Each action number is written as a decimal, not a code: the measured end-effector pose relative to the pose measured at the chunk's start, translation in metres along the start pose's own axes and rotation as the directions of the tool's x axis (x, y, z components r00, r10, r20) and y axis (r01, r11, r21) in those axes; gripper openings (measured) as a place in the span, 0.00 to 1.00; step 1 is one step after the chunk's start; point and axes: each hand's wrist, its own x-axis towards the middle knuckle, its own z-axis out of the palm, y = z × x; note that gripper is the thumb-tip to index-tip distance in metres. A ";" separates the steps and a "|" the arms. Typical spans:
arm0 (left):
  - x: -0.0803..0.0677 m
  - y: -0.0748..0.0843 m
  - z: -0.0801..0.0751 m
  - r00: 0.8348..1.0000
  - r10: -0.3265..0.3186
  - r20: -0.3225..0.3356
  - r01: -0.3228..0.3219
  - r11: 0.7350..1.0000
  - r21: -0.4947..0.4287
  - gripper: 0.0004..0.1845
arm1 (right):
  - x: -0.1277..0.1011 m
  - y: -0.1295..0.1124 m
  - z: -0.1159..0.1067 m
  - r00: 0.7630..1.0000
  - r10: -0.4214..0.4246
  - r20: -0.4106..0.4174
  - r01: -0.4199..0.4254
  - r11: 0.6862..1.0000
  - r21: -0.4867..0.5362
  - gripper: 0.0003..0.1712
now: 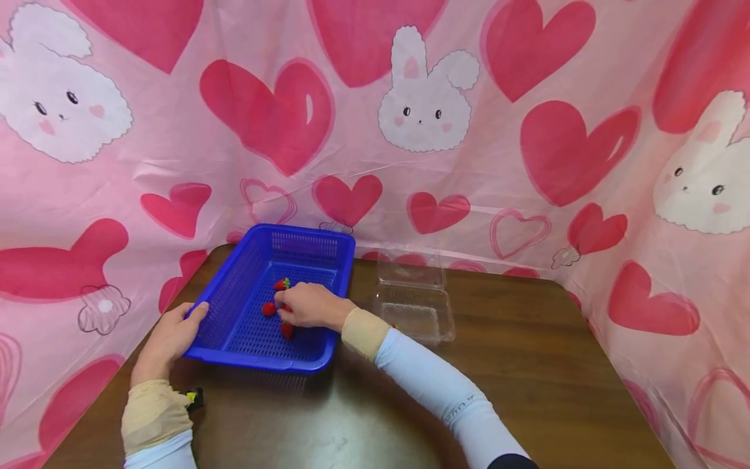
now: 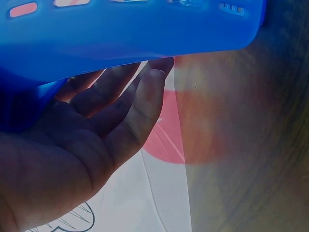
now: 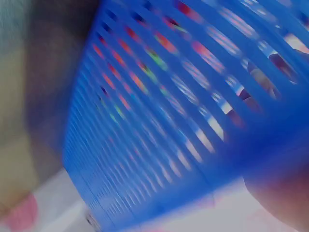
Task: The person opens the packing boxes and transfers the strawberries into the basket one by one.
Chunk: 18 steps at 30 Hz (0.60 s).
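Note:
Along its left side, my left hand (image 1: 176,333) grips a blue plastic basket (image 1: 258,357), thumb over the rim. In the left wrist view, the fingers (image 2: 137,113) of that hand curl up beneath the basket's rim. Inside the basket lie a few strawberries: one with green leaves (image 1: 282,284), a round red one (image 1: 269,309), and another nearer the front (image 1: 287,331). My right hand (image 1: 310,305) reaches over the right rim among them, its fingers bent downward. Whether it pinches a strawberry is hidden. The right wrist view shows blurred red and green through the slotted wall (image 3: 159,116).
Right of the basket, a clear plastic clamshell box (image 1: 415,312) stands with its lid raised; a bit of red and green shows at its front left edge. A small black and yellow object (image 1: 194,398) is beside my left wrist. Heart-and-rabbit cloth hangs behind the wooden table (image 1: 527,371).

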 end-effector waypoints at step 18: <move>-0.001 0.000 0.000 1.000 0.007 0.000 -0.007 1.000 0.025 0.42 | -0.112 0.098 -0.045 0.964 0.121 0.238 -0.142 0.988 0.069 0.03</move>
